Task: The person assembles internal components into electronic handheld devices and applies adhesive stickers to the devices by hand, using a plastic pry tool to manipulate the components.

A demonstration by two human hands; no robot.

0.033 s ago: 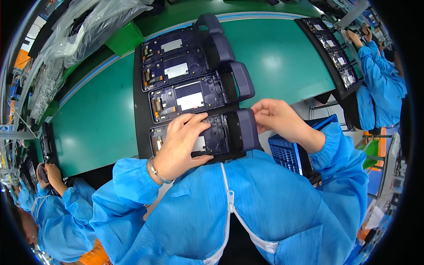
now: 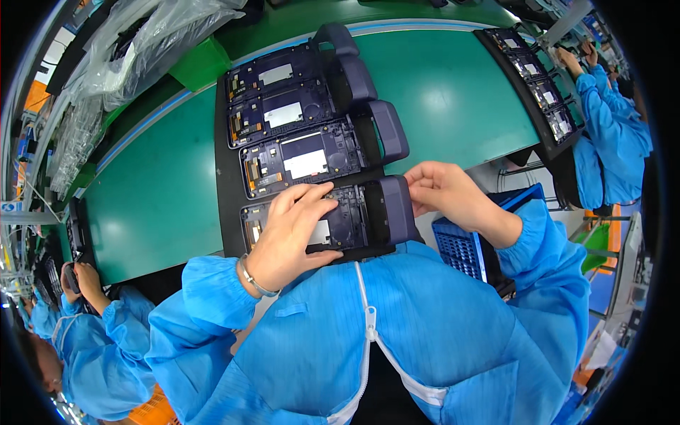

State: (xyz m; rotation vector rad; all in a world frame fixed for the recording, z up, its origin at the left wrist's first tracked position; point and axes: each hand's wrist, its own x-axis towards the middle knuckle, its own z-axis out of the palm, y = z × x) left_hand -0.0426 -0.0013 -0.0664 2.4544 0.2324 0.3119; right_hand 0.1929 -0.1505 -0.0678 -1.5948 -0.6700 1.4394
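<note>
A dark handheld device housing [image 2: 347, 216], its inside facing up, lies nearest me in a row of similar housings. My left hand [image 2: 290, 227] rests across it with fingers spread, thumb at its near edge and fingertips toward its far edge. Attached at the housing's right end is a thick dark grey handle-like part [image 2: 398, 209]. Beside that part's right edge, my right hand [image 2: 446, 195] has thumb and forefinger closed in a pinch. What lies between those fingers, if anything, is hidden.
Several more open housings [image 2: 304, 157] sit beyond on a black mat [image 2: 228, 170] over a green bench [image 2: 159, 198]. A blue crate [image 2: 457, 248] stands below my right hand. Co-workers in blue sit left and right. Clear plastic bags [image 2: 142, 57] hang at upper left.
</note>
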